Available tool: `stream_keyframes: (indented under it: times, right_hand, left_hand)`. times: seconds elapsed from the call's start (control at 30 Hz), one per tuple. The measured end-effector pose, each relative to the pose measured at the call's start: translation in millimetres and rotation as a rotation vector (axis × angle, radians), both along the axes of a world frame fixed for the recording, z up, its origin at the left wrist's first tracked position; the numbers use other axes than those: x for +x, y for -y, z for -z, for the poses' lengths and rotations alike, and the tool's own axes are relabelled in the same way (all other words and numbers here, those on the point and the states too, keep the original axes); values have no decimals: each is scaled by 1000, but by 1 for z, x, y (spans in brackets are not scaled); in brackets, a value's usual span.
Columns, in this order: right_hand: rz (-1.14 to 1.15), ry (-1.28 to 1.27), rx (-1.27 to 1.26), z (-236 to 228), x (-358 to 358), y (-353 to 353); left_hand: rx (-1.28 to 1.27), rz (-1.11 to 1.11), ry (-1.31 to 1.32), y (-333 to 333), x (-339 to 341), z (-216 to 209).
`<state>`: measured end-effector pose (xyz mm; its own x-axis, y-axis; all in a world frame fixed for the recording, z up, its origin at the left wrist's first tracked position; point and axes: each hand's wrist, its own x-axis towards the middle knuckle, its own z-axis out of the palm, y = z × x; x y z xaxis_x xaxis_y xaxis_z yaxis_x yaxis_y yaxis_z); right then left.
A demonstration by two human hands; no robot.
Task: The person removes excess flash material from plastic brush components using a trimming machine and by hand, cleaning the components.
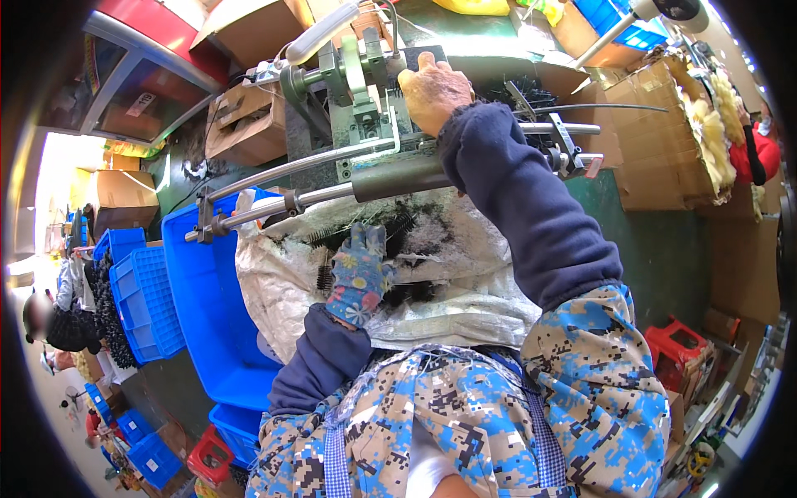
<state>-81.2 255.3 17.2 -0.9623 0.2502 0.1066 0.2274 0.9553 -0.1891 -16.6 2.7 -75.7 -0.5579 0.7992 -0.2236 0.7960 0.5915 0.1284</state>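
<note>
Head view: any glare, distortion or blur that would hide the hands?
Head view: daylight blows out the far-left opening; fisheye distortion skews the cabinet toward the black rim; both the gloved left hand and bare right hand read clearly; dark bristles on the sunlit white sack merge into black, so their detail is hard to tell.

The machine (365,124), a grey-green metal assembly with blocks and a wheel-like part, stands upright at the upper centre of the frame, two bright steel rods crossing its near side at a slant and a dark sleeve on the lower one. Below it, at the centre, black bristle pieces (324,277), some narrow with spread bristles, lie loosely in a dark scatter on a white sack (473,307), which is creased and soiled with black debris.
</note>
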Motion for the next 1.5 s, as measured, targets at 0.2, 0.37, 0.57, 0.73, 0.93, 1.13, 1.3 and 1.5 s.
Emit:
stream_keyframes:
  times: [0.2, 0.37, 0.57, 0.73, 0.93, 1.13, 1.3, 1.5]
  right_hand:
    - [44, 62, 20, 10, -14, 4]
    - [22, 17, 69, 12, -14, 5]
    - [-22, 110, 32, 15, -19, 1]
    - [-38, 74, 57, 12, -14, -2]
    - [-52, 74, 20, 15, -19, 0]
    - [-29, 43, 50, 16, -15, 2]
    - [-15, 45, 28, 15, -16, 1]
    - [-39, 29, 63, 14, -15, 6]
  left_hand:
    - [48, -131, 79, 2, -6, 0]
    - [587, -228, 319, 30, -8, 25]
    - [821, -604, 999, 24, -7, -16]
    - [706, -455, 903, 24, -8, -24]
    - [1067, -546, 1042, 17, 2, -22]
    - [1012, -681, 1073, 7, 1, -50]
    - [1243, -937, 1386, 9, -5, -40]
    - [1151, -883, 1389, 16, -9, -41]
